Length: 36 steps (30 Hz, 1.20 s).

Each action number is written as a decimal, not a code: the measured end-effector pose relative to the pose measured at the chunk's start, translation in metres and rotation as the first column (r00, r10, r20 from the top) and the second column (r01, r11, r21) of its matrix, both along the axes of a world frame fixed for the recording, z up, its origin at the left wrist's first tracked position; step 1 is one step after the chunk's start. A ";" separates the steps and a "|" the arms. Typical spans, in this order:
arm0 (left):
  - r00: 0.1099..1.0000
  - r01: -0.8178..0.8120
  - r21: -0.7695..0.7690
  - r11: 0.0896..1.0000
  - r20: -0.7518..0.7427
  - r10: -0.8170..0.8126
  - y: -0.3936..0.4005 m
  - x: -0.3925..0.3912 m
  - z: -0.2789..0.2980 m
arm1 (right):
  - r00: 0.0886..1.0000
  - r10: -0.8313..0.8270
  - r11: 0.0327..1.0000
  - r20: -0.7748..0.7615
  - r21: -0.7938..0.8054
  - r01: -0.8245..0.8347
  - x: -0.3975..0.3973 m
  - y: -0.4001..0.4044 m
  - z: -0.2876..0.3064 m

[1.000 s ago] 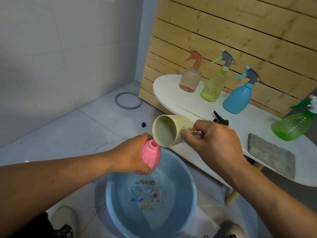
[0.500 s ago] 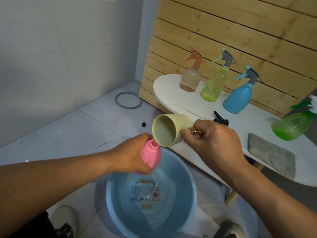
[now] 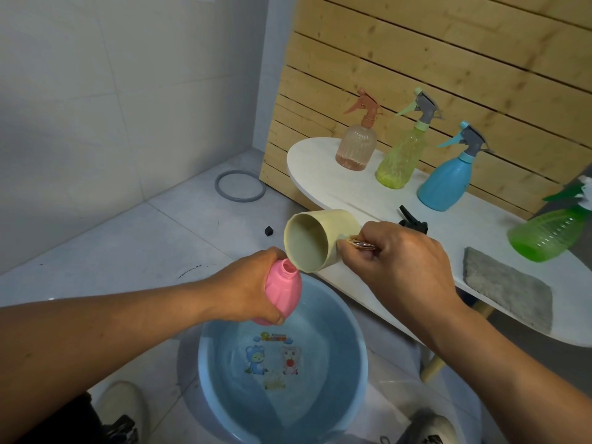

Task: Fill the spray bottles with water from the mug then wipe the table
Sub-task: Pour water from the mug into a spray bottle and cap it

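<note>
At the centre of the frame, over the blue basin (image 3: pixel 352 331), your left hand (image 3: pixel 246 293) grips the uncapped pink bottle (image 3: pixel 285 291), now tilted with its mouth up under the mug's rim, where before it sat lower. Your right hand (image 3: pixel 397 267) holds the mug (image 3: pixel 315 240) tipped almost sideways by its handle; it looks nearly drained, so expect a refill. The cloth (image 3: pixel 506 296) waits on the bench (image 3: pixel 323 174).

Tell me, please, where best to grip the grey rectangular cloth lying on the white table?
Pinch the grey cloth at its near long edge, coming from above on the person's side: it lies flat on the white table, near that table's front rim, with nothing on it.
</note>
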State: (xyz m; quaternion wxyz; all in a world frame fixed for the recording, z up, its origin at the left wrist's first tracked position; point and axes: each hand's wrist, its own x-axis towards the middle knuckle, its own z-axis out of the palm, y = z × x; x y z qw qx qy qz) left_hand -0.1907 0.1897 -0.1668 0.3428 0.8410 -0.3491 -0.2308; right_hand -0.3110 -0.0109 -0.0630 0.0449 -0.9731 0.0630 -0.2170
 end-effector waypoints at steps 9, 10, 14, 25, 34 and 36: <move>1.000 0.000 -0.001 1.000 -0.006 0.000 0.001 -0.002 0.001 | 1.000 -0.002 1.000 0.009 -0.027 0.002 -0.001 0.001 0.001; 1.000 -0.001 -0.001 1.000 -0.008 0.001 0.001 -0.002 0.001 | 1.000 0.000 1.000 0.006 -0.031 0.001 -0.001 0.002 0.001; 1.000 -0.002 -0.001 1.000 -0.014 0.002 0.000 -0.002 0.002 | 1.000 0.014 0.999 0.015 -0.041 -0.014 -0.001 0.001 0.001; 1.000 0.001 0.014 1.000 -0.004 -0.001 0.000 -0.004 0.006 | 0.999 0.030 0.997 0.039 -0.073 -0.027 0.000 0.001 0.000; 1.000 0.003 0.012 1.000 -0.005 -0.003 0.001 -0.005 0.006 | 0.997 0.045 0.994 0.064 -0.100 -0.039 -0.002 0.002 0.001; 1.000 0.004 0.012 1.000 0.002 -0.004 0.001 -0.005 0.006 | 0.995 0.054 0.994 0.082 -0.100 -0.046 -0.003 0.002 0.001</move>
